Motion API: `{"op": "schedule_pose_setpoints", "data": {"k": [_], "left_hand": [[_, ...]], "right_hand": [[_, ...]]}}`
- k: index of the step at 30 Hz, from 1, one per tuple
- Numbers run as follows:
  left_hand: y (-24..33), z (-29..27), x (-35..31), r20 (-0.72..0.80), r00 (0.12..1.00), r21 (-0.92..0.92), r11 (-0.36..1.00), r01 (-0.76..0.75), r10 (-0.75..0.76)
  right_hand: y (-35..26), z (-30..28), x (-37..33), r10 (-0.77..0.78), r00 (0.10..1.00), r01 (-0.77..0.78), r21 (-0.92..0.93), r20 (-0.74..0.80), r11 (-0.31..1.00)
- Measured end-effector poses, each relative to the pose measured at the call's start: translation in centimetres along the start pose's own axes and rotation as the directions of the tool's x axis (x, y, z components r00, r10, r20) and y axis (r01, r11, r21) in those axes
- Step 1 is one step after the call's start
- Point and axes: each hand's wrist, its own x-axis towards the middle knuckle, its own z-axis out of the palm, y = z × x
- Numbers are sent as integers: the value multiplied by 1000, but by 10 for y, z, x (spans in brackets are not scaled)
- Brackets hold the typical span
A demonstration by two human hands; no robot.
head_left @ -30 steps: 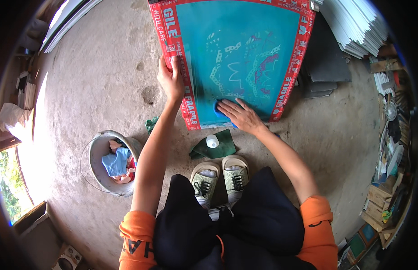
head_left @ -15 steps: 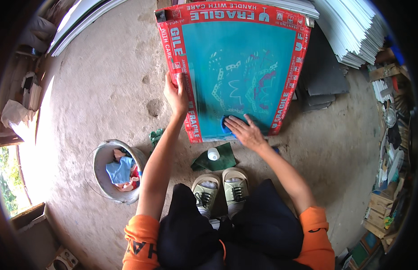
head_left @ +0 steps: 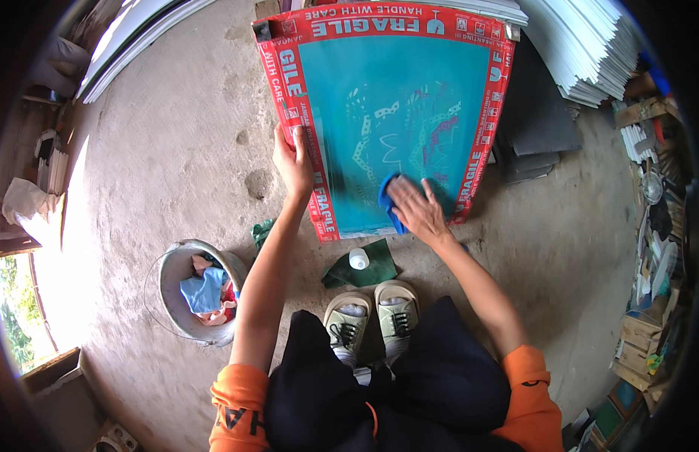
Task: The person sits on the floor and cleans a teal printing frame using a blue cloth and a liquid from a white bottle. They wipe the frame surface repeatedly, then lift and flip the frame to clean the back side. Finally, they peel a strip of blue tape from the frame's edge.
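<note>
A screen-printing frame [head_left: 330,113] stands before me, its teal mesh bordered with red tape. Pale and purplish stencil outlines show across the mesh. My left hand [head_left: 295,164] grips its left edge, thumb on the front and fingers partly hidden behind. Low on the mesh, my right hand [head_left: 418,209] presses a blue cloth [head_left: 385,197] flat under outstretched, slightly blurred fingers. Below the frame, a small white bottle [head_left: 358,258] is on a dark green cloth [head_left: 379,265] on the floor.
A metal bucket [head_left: 172,301] with several rags, including a light blue one [head_left: 204,290], stands left of my left forearm. Another green cloth [head_left: 260,232] lies beside it. Stacked white sheets [head_left: 590,53] and dark panels [head_left: 541,124] are at back right. Clutter lines the right wall.
My right hand and the blue cloth have moved slightly right across the lower mesh. The left hand keeps its grip on the frame's edge.
</note>
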Motion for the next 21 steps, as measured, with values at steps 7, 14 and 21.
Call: {"op": "schedule_pose_setpoints", "data": {"k": [7,14,21], "left_hand": [[-11,-16,-33,37,979,85,976,-201,199],[-42,-76,-169,578,790,190,907,-377,207],[-50,-61,-185,794,586,143,887,-439,162]], "right_hand": [[8,-14,21,16,984,-37,-112,-178,993],[-13,-61,33,416,862,-189,575,-291,796],[-39,-77,10,591,632,-62,793,501,-606]]}}
